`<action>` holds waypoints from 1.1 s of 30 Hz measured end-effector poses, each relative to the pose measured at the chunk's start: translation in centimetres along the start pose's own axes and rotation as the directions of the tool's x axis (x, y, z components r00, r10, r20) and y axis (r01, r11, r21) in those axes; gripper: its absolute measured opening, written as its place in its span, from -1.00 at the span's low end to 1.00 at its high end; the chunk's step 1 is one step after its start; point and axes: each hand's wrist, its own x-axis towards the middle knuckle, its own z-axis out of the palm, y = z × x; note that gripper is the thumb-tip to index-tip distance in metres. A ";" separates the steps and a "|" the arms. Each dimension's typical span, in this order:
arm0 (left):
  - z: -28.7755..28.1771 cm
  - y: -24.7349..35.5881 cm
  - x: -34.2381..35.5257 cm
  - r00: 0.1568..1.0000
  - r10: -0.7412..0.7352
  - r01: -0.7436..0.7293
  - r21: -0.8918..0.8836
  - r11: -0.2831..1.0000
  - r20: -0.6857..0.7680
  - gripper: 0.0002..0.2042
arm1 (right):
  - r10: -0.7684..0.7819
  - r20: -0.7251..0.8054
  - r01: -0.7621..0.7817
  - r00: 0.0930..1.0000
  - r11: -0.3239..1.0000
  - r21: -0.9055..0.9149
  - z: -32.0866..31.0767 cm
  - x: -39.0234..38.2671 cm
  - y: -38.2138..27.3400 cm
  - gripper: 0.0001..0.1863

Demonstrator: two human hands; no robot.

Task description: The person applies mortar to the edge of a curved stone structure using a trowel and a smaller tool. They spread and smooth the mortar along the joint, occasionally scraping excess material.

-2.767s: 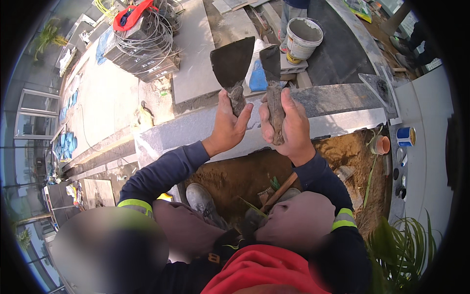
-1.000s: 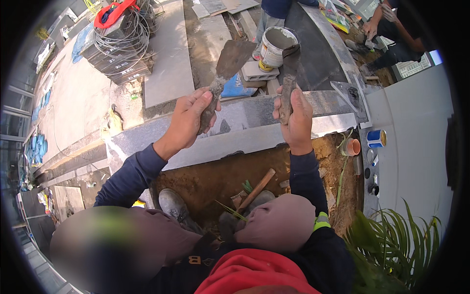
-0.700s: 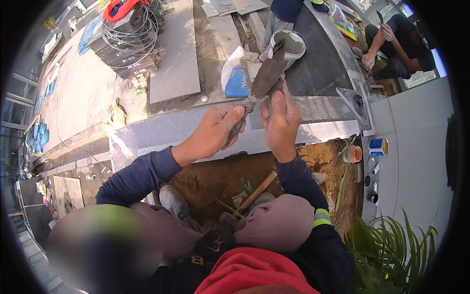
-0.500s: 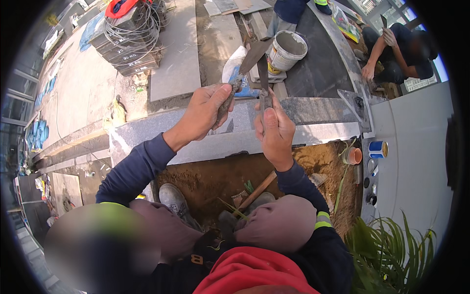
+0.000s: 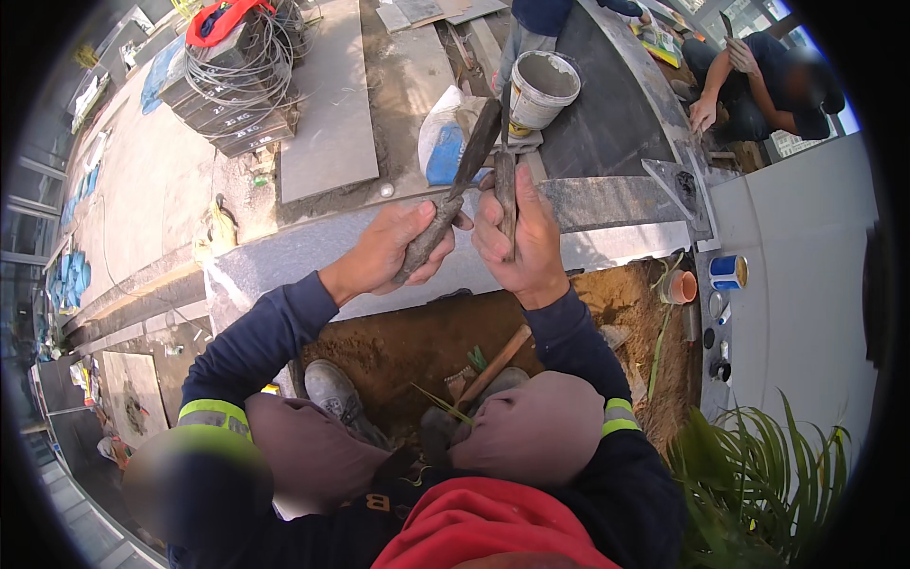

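Observation:
In my left hand (image 5: 391, 245) is a trowel (image 5: 480, 140), its handle crusted with mortar and its dark blade pointing up and slightly right. My right hand (image 5: 527, 242) is closed round the grey handle of a second trowel (image 5: 506, 194), which stands upright with its thin blade seen edge-on. The two blades are close together; I cannot tell whether they touch. Both hands are above a pale stone slab (image 5: 379, 223) that edges a soil pit. Beyond the blades stands a mortar-smeared white bucket (image 5: 542, 100), beside a white and blue sack (image 5: 444, 152).
A wooden-handled tool (image 5: 502, 362) lies in the pit by my shoes. On the right are an orange pot (image 5: 679, 286), a blue tin (image 5: 728, 272) and a palm plant (image 5: 758, 474). Stacked weights with cable (image 5: 237, 104) stand far left. A co-worker (image 5: 758, 90) crouches far right.
My left trowel has tipped more upright, its blade now nearer the right trowel. My right hand has shifted slightly left and its trowel's handle shows more. The co-worker's lower hand has lifted slightly.

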 end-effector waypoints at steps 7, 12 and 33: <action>-1.5 -0.9 0.1 0.998 -0.042 0.043 0.007 0.999 -0.055 -0.43 | 0.074 0.082 -0.055 0.994 0.976 -0.212 0.3 -2.3 0.4 -0.51; -3.3 -1.1 0.3 0.988 0.035 -0.009 0.172 0.985 -0.149 -0.42 | 0.004 0.147 0.016 0.989 0.991 -0.133 -0.5 -2.5 -1.4 -0.49; -0.6 -2.4 0.2 0.940 0.195 -0.043 0.469 0.882 -0.281 -0.54 | -0.467 0.025 0.345 0.884 0.616 -0.708 -0.7 0.1 1.8 -0.70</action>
